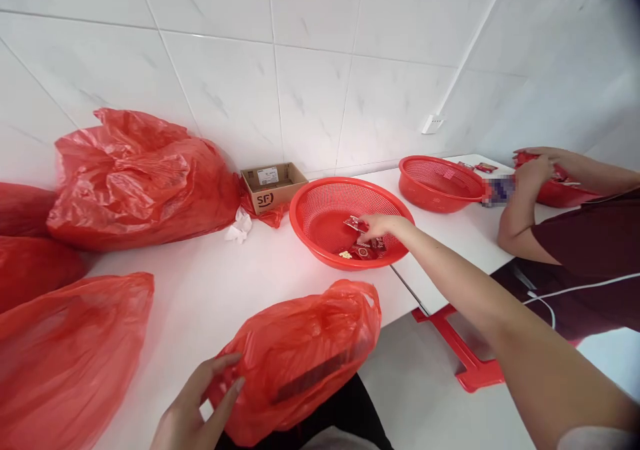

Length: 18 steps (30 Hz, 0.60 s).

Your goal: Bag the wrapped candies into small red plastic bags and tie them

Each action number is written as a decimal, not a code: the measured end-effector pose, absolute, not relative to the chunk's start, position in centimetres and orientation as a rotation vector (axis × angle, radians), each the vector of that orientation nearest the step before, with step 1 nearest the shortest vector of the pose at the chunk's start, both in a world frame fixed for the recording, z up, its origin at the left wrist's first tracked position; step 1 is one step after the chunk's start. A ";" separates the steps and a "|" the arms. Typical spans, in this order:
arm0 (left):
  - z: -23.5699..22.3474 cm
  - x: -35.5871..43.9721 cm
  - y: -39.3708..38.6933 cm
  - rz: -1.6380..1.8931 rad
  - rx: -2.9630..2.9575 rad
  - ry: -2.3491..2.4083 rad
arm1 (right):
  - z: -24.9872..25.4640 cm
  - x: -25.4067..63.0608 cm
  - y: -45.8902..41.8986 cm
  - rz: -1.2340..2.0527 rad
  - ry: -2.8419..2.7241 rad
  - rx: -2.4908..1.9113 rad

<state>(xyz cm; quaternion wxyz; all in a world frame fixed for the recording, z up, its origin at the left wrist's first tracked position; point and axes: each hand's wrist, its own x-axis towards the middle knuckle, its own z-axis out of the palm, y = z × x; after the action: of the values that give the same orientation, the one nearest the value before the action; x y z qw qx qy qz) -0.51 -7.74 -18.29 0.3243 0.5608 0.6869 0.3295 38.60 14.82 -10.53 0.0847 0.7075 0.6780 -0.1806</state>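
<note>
My left hand (205, 397) is at the near left end of a thin red plastic bag (310, 337), with the bag's edge between thumb and fingers. The bag lies partly over the table's front edge and my lap, and a dark shape shows through it. My right hand (377, 227) reaches into a red perforated plastic basket (300, 227). Its fingers are closed on a small shiny packet (354, 223). Below that hand, several dark red packets (365, 253) lie at the basket's near side, beside a small pale piece (345, 255).
Large red plastic bags (140, 177) stand at the left. A small cardboard box (273, 187) and crumpled white tissue (240, 226) sit by the wall. Another red basket (435, 187) is right of mine. A co-worker (580, 237) handles packets at the far right. A red stool (475, 370) stands below.
</note>
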 end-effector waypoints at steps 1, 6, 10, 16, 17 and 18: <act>-18.4 -0.4 -7.8 0.916 1.419 1.785 | -11.1 38.7 14.7 -0.574 1.997 2.065; -18.7 -0.6 -7.5 1.012 1.249 1.782 | -13.5 36.8 12.9 -0.668 2.000 1.885; -18.5 -0.4 -6.8 1.030 1.237 1.727 | -13.5 36.6 13.4 -0.772 2.059 1.872; -17.0 0.9 -6.4 1.086 1.351 1.738 | -10.0 37.1 12.9 -0.858 2.235 2.151; -16.6 0.9 -6.4 1.076 1.410 1.753 | -9.2 36.4 11.8 -0.949 2.344 2.165; -16.1 0.9 -6.5 1.077 1.479 1.774 | -8.4 35.4 10.4 -1.081 2.485 2.159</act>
<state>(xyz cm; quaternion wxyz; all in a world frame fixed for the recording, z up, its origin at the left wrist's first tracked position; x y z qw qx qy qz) 0.89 -6.53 -16.10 0.2923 0.5551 0.6656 0.4042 35.36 10.39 -8.38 -0.1608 0.6150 0.7078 -0.3080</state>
